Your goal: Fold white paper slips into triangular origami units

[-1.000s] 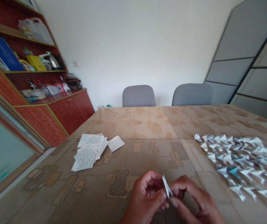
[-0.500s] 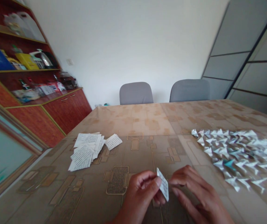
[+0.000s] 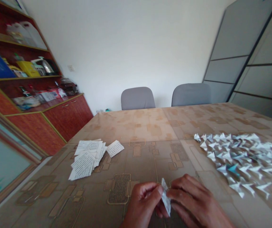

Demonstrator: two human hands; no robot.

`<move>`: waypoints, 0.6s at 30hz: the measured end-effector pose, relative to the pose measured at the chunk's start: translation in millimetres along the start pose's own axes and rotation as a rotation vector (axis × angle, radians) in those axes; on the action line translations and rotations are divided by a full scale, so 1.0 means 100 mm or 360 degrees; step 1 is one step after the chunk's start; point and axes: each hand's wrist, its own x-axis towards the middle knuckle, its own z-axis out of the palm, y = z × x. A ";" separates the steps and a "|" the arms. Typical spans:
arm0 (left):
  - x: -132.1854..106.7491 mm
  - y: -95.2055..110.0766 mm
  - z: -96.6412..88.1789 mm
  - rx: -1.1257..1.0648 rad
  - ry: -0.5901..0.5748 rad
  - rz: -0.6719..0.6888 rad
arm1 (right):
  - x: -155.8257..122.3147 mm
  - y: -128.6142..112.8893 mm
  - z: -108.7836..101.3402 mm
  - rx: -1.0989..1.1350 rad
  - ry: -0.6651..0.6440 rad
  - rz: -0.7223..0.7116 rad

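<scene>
My left hand (image 3: 143, 202) and my right hand (image 3: 195, 202) meet low at the near edge of the table, both pinching a small folded slip of printed paper (image 3: 165, 197) that stands upright between their fingertips. A loose stack of flat printed paper slips (image 3: 88, 155) lies to the left on the table. A wide spread of folded white paper triangles (image 3: 240, 156) covers the right side, with one teal piece among them.
The table (image 3: 150, 126) wears a tan patterned cloth. Two grey chairs (image 3: 137, 98) stand at its far side. A red-brown cabinet with cluttered shelves (image 3: 31, 88) runs along the left wall, and grey panels (image 3: 252, 63) fill the right.
The paper slip has been turned and folded narrower between my fingers, and my right hand has closed in on it. The view has shifted slightly.
</scene>
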 end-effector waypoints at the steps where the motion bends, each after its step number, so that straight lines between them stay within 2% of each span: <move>1: 0.01 -0.02 0.00 -0.0024 -0.0005 -0.0009 | 0.01 -0.01 0.00 -0.0004 0.0003 -0.0016; 5: 0.01 -0.06 -0.02 -0.0068 -0.0064 -0.0033 | 0.02 0.01 0.03 0.0092 0.0054 0.0013; 11: -0.05 -0.02 0.00 0.0070 -0.0120 0.0089 | -0.04 0.08 0.14 0.0555 0.0152 0.0315; 18: -0.05 0.03 0.06 0.0162 -0.0076 0.0028 | -0.07 0.07 0.23 0.0557 0.0158 0.0479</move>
